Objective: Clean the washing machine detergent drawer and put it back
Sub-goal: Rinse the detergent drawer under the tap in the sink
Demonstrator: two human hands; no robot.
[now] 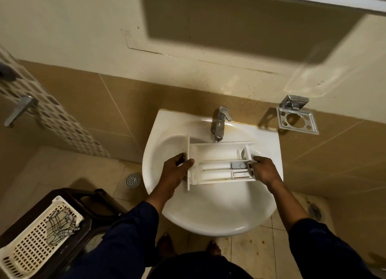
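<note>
A white detergent drawer lies sideways over the white sink, open side up, with several compartments and a grey cap inside. Its front panel points left. My left hand grips that front panel, thumb on the inner side. My right hand holds the drawer's right end. The chrome tap stands just behind the drawer, and no water runs from it.
A chrome holder hangs on the tiled wall at the right. A cream plastic basket rests on a dark stool at the lower left. Floor drains sit on either side of the sink. My feet show below the basin.
</note>
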